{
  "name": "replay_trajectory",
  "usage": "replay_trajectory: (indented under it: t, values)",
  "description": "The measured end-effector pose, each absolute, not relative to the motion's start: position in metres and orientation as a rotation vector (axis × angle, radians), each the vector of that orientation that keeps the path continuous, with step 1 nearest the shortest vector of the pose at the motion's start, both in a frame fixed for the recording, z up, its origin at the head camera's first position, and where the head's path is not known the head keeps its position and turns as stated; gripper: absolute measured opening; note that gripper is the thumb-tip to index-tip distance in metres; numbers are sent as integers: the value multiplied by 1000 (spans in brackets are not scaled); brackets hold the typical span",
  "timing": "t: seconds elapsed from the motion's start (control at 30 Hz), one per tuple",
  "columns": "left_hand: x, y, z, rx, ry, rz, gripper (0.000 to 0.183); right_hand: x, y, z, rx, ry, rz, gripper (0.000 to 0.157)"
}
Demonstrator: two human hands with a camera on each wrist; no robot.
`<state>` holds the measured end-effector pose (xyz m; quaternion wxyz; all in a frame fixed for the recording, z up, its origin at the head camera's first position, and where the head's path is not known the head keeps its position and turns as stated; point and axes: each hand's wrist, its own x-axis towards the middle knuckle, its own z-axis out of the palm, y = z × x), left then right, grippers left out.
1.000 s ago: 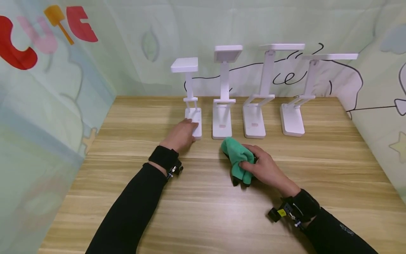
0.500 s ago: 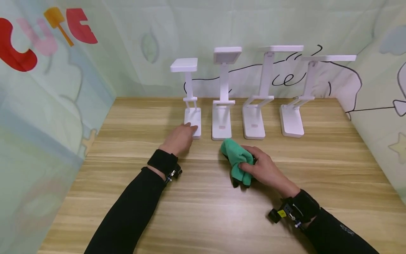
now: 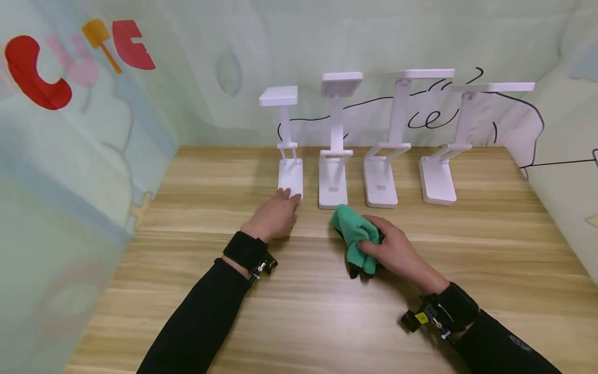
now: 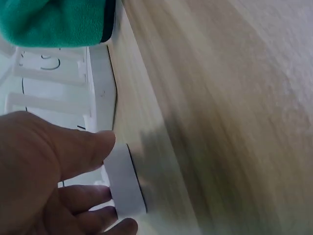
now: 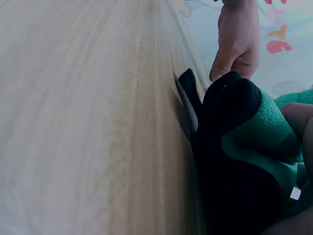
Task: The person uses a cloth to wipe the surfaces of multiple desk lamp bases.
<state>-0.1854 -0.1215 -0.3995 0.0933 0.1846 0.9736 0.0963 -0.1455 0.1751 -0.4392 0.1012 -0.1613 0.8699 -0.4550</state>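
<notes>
At the left end of a row of white desk lamps, my left hand is at the front of the leftmost lamp. Its fingertips overlap the front edge of the base in the head view; whether they touch it I cannot tell. In the left wrist view, the thumb and fingers are spread apart beside the white base. My right hand grips a bunched green cloth with black edging, just in front of the second lamp.
Two more white lamps, the third and the rightmost, stand along the back of the wooden table. Behind them hangs a printed backdrop, which also closes off both sides.
My left hand has drawn back along the leftmost lamp's base toward its front edge. The right hand keeps its grip on the green cloth. The head view has shifted slightly.
</notes>
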Motion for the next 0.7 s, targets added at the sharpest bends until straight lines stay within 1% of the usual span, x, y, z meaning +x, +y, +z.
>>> replay_trajectory:
  t: [0.17,0.33,0.4,0.5,0.57,0.6,0.63,0.7]
  values:
    - [-176,-119,-395,544,2851,428,46,-146,176,-437,-451,2577,-1328,60]
    - [-157,-104,-381,631,2696,690,43,-148,175,-432,-396,2589,-1389,65]
    - [-150,-96,-379,667,2622,775,47,-149,174,-430,-366,2580,-1429,67]
    - [-142,-81,-379,684,2504,902,61,-148,167,-424,-332,2577,-1483,69]
    - [-138,-72,-379,693,2432,1006,70,-146,160,-419,-358,2616,-1500,68]
    - [-136,-67,-379,706,2413,1049,72,-145,156,-418,-397,2646,-1497,68]
    - [-135,-63,-379,717,2408,1081,71,-142,153,-417,-454,2685,-1488,68]
    - [-132,-57,-380,742,2405,1143,64,-138,149,-418,-583,2764,-1464,69]
